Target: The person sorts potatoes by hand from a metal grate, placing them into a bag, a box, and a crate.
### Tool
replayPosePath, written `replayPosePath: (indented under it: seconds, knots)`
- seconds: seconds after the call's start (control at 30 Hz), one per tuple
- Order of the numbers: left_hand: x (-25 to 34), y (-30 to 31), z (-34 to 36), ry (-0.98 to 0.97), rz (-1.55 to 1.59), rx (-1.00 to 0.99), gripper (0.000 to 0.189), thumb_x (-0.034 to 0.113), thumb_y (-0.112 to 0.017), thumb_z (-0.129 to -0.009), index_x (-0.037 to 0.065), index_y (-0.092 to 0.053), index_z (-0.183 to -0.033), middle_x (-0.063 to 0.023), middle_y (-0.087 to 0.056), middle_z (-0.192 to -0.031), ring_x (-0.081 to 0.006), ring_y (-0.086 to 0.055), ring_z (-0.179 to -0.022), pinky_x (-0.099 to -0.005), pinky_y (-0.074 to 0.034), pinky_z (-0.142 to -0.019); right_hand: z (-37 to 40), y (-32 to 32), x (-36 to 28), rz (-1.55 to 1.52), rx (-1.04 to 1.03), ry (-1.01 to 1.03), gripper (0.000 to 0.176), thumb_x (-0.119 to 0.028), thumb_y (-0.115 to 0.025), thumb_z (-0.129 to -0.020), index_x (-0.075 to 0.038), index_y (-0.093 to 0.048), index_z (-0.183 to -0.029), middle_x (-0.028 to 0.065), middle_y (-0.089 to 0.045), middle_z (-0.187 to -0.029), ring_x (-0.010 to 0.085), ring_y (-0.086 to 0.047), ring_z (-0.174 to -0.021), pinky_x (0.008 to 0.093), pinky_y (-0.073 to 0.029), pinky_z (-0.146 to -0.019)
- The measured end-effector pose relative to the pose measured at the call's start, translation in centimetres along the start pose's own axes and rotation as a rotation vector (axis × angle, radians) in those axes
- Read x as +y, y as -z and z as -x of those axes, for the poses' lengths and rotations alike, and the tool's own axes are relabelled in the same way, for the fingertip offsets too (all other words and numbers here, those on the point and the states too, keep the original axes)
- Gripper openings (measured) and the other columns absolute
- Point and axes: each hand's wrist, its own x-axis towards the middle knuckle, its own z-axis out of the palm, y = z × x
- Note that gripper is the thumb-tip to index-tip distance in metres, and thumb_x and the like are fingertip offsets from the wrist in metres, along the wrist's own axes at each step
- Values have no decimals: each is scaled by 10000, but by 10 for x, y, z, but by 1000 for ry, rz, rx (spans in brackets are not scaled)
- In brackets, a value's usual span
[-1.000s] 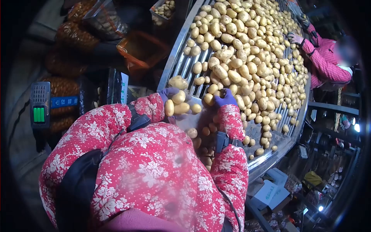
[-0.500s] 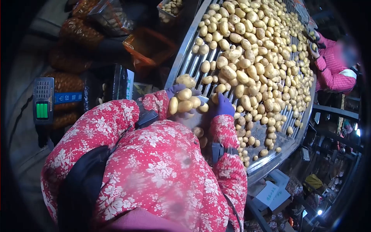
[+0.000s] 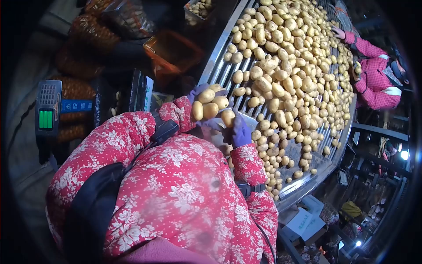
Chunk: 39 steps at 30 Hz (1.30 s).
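Note:
Several potatoes are bunched in my left hand, which wears a purple glove and cradles them against its palm. Most of its fingers are hidden behind the potatoes. Just to the right, my right hand, also gloved in purple, grips a single potato close to that bunch. Both hands are at the near edge of a slatted metal sorting table. A broad heap of potatoes covers much of it, with smaller ones towards the lower end.
Across the table stands a co-worker in a pink checked jacket, one hand reaching to the potatoes. On the left are a scale display, filled net bags and an orange-rimmed container. A white box sits at lower right.
My right hand has moved left from the table's edge to beside the left hand, now holding a potato. The co-worker's one hand has reached further up the table.

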Motion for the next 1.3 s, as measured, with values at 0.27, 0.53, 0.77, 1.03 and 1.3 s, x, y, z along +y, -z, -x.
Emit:
replayPosePath:
  seconds: [0.27,0.53,0.77,1.03,1.3]
  knots:
    - [-45,-20,48,-609,-1143,474,367,290,-295,-1033,151,-428,-1346,32,-482,-1318,-85,-435,-1160,-222,-320,-1042,18,3,-76,-258,-54,-123,442,-208,-594,-931,-74,-511,-1344,123,-677,-998,182,-646,-832,302,-508,-808]
    - [-62,-61,212,-263,-3263,2030,295,349,-356,-1012,212,-514,-1219,55,-534,-1150,-100,-528,-929,-243,-328,-970,42,82,9,341,352,-220,573,-170,-714,-794,-81,-517,-1324,160,-614,-1139,307,-608,-1043,378,-494,-895]
    - [8,-24,402,-1151,-1556,1843,376,382,-339,-1009,189,-428,-1318,-57,-527,-1224,-221,-526,-1057,-402,-370,-983,18,114,72,421,2,-325,748,-203,-754,-724,-148,-446,-1403,176,-570,-1221,339,-586,-1105,405,-488,-934]
    - [-84,-47,124,-463,-967,450,596,538,-333,-977,143,-381,-1421,-200,-400,-1440,-391,-392,-1301,-651,-227,-1080,43,21,-12,-422,372,-456,491,-308,-726,-842,-70,-570,-1243,125,-615,-1073,204,-614,-886,345,-523,-775]
    - [-123,-11,13,-127,-1105,846,355,119,-514,-957,19,-486,-1296,-56,-594,-801,-157,-600,-694,-277,-492,-527,115,-13,7,557,34,45,363,-256,-736,-737,-189,-661,-1086,86,-644,-1043,332,-628,-861,442,-505,-724]
